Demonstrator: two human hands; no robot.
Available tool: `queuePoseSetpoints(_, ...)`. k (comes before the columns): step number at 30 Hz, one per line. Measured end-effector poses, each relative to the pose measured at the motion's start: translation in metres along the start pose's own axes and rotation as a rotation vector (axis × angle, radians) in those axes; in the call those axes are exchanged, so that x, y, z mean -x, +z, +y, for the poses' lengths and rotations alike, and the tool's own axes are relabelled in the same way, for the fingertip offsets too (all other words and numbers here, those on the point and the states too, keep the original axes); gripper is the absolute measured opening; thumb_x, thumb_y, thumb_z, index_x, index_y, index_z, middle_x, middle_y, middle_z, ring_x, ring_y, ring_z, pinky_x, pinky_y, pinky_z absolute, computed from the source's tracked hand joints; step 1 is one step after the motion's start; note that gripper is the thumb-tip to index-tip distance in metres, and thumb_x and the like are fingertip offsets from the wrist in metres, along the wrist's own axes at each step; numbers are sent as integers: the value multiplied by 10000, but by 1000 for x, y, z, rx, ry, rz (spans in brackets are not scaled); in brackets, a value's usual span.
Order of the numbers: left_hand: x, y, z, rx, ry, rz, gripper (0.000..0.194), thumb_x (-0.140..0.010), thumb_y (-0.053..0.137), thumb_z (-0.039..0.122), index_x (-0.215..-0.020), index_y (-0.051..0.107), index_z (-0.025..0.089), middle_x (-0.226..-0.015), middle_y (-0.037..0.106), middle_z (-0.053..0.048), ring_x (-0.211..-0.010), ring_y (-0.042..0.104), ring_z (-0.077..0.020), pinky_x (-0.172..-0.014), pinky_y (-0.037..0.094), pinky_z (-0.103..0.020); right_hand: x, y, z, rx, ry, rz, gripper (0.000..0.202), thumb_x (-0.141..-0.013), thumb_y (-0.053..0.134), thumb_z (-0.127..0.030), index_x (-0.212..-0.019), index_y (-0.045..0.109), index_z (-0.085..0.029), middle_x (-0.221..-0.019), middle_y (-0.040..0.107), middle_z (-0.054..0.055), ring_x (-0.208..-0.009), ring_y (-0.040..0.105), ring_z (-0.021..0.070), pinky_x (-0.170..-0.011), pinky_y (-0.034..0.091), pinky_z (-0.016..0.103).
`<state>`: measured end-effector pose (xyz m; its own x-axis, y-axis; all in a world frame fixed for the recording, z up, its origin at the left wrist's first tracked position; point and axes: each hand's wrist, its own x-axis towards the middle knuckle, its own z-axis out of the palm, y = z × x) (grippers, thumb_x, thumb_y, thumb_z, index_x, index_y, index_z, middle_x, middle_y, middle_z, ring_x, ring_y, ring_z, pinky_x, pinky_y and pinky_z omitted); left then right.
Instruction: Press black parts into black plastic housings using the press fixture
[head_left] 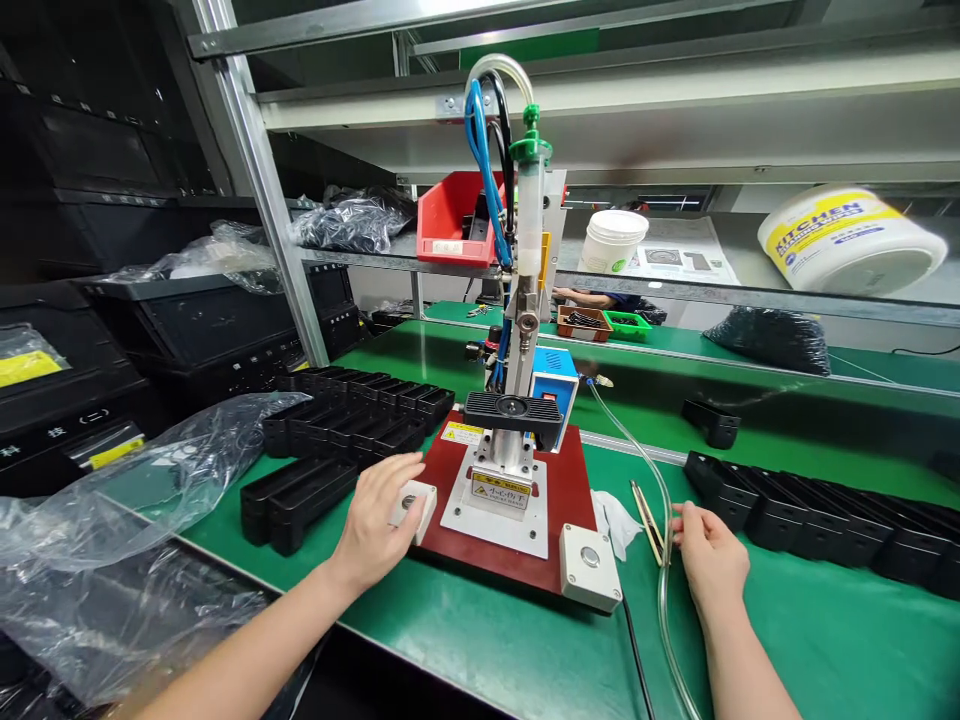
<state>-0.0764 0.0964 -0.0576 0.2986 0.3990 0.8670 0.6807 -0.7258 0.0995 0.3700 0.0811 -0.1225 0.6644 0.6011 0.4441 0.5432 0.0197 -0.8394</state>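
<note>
Black housing [487,408] lies crosswise on the metal fixture [511,452], under the syringe [529,215]. My left grip [379,515] is unclenched at the left button box [427,497]; my right grip [712,560] curls beside the clear tube [663,605], and I cannot tell whether it pinches it. Doing this well, I judge, means a level housing, an unkinked tube and both grips away from the fixture. Similar black parts [814,520] line the green tabletop [472,645] on both sides; a shelf [712,291] above carries white tubs [847,240].
</note>
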Motion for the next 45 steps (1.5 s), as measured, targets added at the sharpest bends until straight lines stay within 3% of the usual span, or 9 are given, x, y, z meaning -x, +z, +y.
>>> queuePoseSetpoints(4,41,5,-9,7,-44,-168,324,-920,512,178,-1244,526,166,-1198,641,-114,-1144,593,-242,-922,510,-376,27,-3,-30,-98,-87,-70,517,-829,509,-646,-948,659,-166,-831,681,71,-681,622,177,-673,516,306)
queuePoseSetpoints(7,51,11,-9,35,-37,-141,379,-910,527,170,-1288,489,161,-1234,614,-130,-1174,575,-247,-955,509,-388,42,-2,-50,-49,-277,-158,471,-828,564,-598,-1047,628,-185,-934,671,76,-776,623,197,-675,511,310)
queuePoseSetpoints(11,57,17,-10,79,-81,-54,417,-899,529,134,-1308,449,169,-1220,596,-138,-1175,574,-239,-977,520,-390,46,0,-71,199,-628,-8,602,-813,602,-591,-1231,537,-163,-1309,526,178,-1193,507,339,-949,442,503)
queuePoseSetpoints(13,59,19,-11,90,-85,-31,429,-893,534,126,-1308,442,177,-1208,595,-134,-1171,577,-243,-975,526,-397,48,1,-78,207,-718,33,512,-825,616,-537,-1181,565,-173,-1293,541,171,-1207,498,338,-1010,390,533)
queuePoseSetpoints(16,62,19,-11,100,-92,-28,436,-883,540,117,-1301,441,189,-1194,596,-128,-1159,582,-250,-969,532,-414,54,0,-83,116,-585,-377,303,-877,559,-483,-1032,624,-230,-1033,660,82,-951,617,246,-841,498,390)
queuePoseSetpoints(19,63,18,-12,105,-107,-41,423,-882,539,116,-1288,447,192,-1194,590,-131,-1161,577,-256,-971,526,-434,58,-1,-87,92,-318,-815,344,-873,534,-548,-978,647,-241,-960,670,46,-851,613,216,-755,493,339)
queuePoseSetpoints(26,62,19,-14,89,-79,-32,392,-872,558,119,-1253,474,163,-1165,600,-142,-1152,574,-273,-948,502,-443,51,-7,-105,36,-78,-1059,446,-828,575,-595,-1049,628,-212,-1011,647,41,-828,567,195,-669,433,295)
queuePoseSetpoints(39,49,22,-10,-36,-55,13,268,-849,560,189,-1114,530,171,-1010,671,-108,-1012,644,-277,-906,449,-450,39,-1,-112,-3,92,-1178,438,-754,656,-602,-958,629,-216,-917,612,18,-827,536,191,-723,431,302)
queuePoseSetpoints(45,58,19,-15,129,-193,53,279,-894,496,190,-1172,509,174,-1146,613,-125,-1114,587,-260,-931,475,-424,47,-9,-110,12,59,-954,494,-741,627,-640,-954,652,-195,-942,646,45,-820,564,204,-734,446,314)
